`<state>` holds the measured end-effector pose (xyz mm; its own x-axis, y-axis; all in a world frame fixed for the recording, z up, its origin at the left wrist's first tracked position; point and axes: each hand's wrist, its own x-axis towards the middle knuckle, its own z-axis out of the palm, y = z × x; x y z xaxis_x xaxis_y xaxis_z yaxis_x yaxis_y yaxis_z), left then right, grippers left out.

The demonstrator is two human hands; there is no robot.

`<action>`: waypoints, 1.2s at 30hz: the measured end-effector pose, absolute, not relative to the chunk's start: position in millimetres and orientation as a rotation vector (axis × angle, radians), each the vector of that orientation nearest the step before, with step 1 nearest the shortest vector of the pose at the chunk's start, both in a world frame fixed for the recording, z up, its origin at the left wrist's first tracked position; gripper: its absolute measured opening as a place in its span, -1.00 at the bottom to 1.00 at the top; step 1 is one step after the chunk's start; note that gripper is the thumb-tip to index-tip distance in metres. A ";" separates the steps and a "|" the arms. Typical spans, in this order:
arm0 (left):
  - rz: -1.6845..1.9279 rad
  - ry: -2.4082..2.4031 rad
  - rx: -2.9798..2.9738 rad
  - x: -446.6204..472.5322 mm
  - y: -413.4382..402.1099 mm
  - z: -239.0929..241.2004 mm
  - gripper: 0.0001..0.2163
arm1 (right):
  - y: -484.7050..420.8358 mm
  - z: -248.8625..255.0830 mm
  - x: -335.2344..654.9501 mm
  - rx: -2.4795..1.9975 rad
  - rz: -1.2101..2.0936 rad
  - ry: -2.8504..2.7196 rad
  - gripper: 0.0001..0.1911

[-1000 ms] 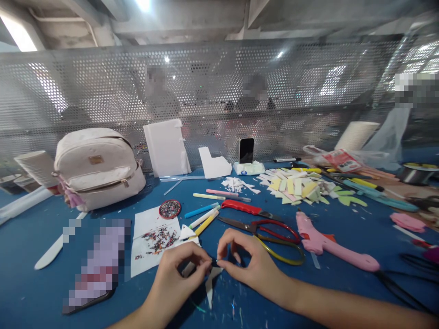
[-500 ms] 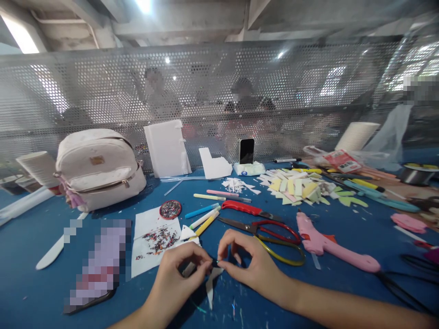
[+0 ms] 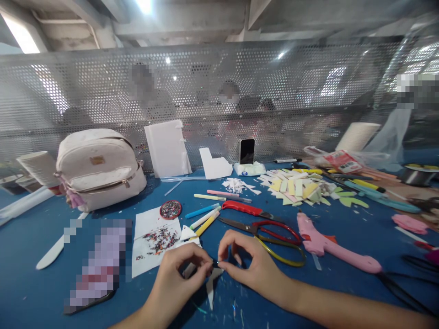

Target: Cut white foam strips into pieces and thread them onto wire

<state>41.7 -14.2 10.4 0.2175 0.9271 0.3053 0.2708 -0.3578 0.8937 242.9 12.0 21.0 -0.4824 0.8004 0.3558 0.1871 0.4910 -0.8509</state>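
My left hand and my right hand meet at the front middle of the table, thumb and forefinger of each pinched together. Between the fingertips is a small dark piece, too small to name. Just under it shows a white pointed scrap, partly covered by the fingers; I cannot tell whether it is held or lies on the table. Beyond my right hand lie scissors with red and yellow handles. White paper strewn with dark coloured flakes is beside my left hand, with a round red-rimmed dish of similar flakes.
A pink glue gun lies on the right, its black cord trailing. Markers and a red-handled knife lie ahead, before a heap of cut paper pieces. A backpack and a blurred purple object are on the left.
My hands hold nearly the same pose over the same spot. Behind the perforated screen, the people have shifted slightly.
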 end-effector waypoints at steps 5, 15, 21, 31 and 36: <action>1.157 1.110 1.790 41.8 -14.2 12.0 -0.88 | 11.9 21.9 242.6 -0.810 1.002 -1.952 -0.92; 1.140 1.108 1.770 41.9 -14.3 11.1 -0.89 | 12.6 21.8 242.6 -0.811 1.004 -1.950 -0.91; 1.135 1.121 1.770 41.7 -14.2 11.2 -0.89 | 13.0 21.3 242.9 -0.804 0.997 -1.939 -0.93; 1.145 1.114 1.755 41.7 -13.4 8.7 -0.89 | 12.7 21.8 242.2 -0.806 1.007 -1.945 -0.93; 1.112 1.110 1.751 42.2 -13.8 12.2 -0.89 | 12.9 24.0 240.6 -0.819 1.030 -1.954 -0.92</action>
<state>42.2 -13.8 12.2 0.2400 0.9340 0.2648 0.2633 -0.3251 0.9083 240.6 12.9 24.0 -0.5006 0.8016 0.3270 0.1829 0.4671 -0.8651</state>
